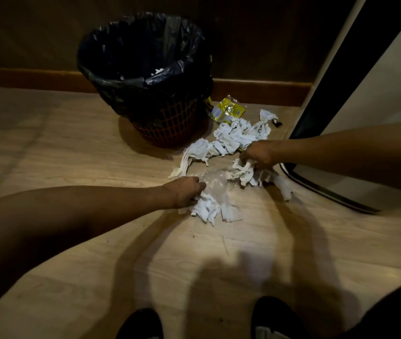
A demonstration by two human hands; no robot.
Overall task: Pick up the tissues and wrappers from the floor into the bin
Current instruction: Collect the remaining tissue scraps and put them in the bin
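A red mesh bin [167, 128] lined with a black bag [143, 57] stands by the wall, with a few white scraps inside. To its right, white crumpled tissues [236, 137] lie scattered on the wooden floor. A yellow wrapper [228, 110] lies behind them near the skirting. A clear plastic wrapper [215, 179] lies between my hands. My left hand [186, 192] is closed on a clump of tissues [209, 209] on the floor. My right hand [259, 154] is closed on another clump of tissues [243, 173], also at floor level.
A white appliance or cabinet with a dark edge [336, 94] stands at the right, its metal-rimmed base [326, 189] close to my right hand. A small dark object [277, 123] lies by the far tissues. My dark shoes [143, 324] show at the bottom.
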